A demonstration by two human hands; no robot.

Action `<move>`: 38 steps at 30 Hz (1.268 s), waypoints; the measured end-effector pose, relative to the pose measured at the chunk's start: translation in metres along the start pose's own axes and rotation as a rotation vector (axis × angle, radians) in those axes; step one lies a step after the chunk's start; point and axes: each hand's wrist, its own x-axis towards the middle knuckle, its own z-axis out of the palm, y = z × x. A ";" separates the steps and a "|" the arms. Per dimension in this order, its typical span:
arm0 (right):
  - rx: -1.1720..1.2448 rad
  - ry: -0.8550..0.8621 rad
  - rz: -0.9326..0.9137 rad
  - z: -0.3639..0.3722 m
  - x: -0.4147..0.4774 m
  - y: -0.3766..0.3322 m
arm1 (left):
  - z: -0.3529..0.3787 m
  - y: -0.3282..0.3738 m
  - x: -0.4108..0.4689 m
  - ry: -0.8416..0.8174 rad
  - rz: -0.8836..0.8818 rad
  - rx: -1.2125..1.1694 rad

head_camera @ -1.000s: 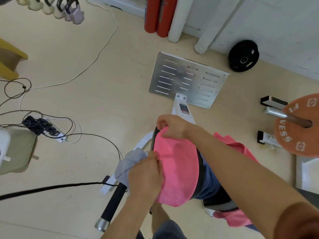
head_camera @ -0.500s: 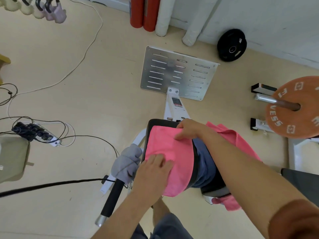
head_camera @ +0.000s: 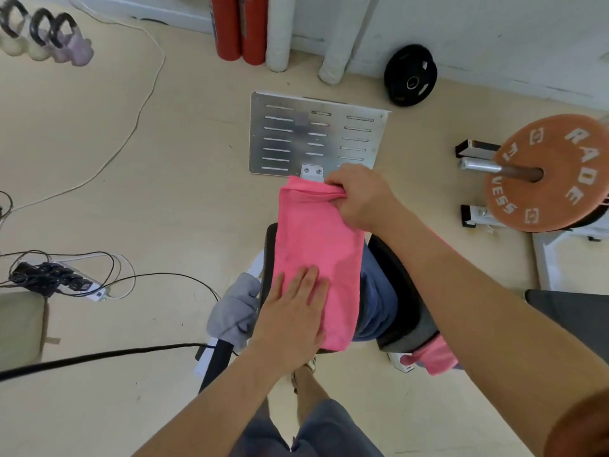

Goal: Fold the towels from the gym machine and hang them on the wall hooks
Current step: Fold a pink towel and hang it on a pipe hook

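A: Where is your pink towel [head_camera: 316, 245]?
B: Draped lengthwise over the gym machine's black seat [head_camera: 398, 291], on top of a blue towel [head_camera: 375, 291], this side of the metal footplate [head_camera: 316, 133].
A: And your hands?
B: Your left hand [head_camera: 293, 315] lies flat, fingers straight, pressing the towel's near end. Your right hand [head_camera: 359, 196] pinches the bunched far edge. A grey towel [head_camera: 234, 311] hangs just left of the seat; a second pink towel [head_camera: 435, 357] shows near right.

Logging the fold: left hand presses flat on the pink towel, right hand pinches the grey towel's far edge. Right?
No. The head view shows the right hand pinching the far edge of the pink towel, not the grey towel; the left hand does press flat.
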 end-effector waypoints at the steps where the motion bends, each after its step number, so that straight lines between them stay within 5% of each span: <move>1: -0.008 -0.013 0.005 -0.002 -0.001 -0.003 | 0.002 0.002 -0.002 -0.023 0.019 0.030; 8: 0.346 -0.052 0.035 -0.011 -0.050 -0.016 | 0.036 0.008 -0.022 0.129 0.185 0.205; 14: 0.554 -0.191 0.109 -0.009 -0.097 -0.027 | 0.041 0.009 -0.016 0.072 0.193 0.301; 21: 0.724 -0.135 0.202 -0.006 -0.122 -0.028 | -0.018 0.010 0.008 -0.188 0.052 0.049; 25: 0.830 -0.083 0.245 -0.031 -0.130 -0.034 | -0.052 -0.011 0.008 -0.142 0.058 -0.379; 29: 1.095 -0.038 0.275 -0.055 -0.142 -0.042 | -0.134 0.030 -0.015 0.006 0.156 -0.537; 38: 1.172 0.176 0.135 -0.107 -0.175 -0.068 | -0.211 0.030 -0.031 0.207 0.282 -0.533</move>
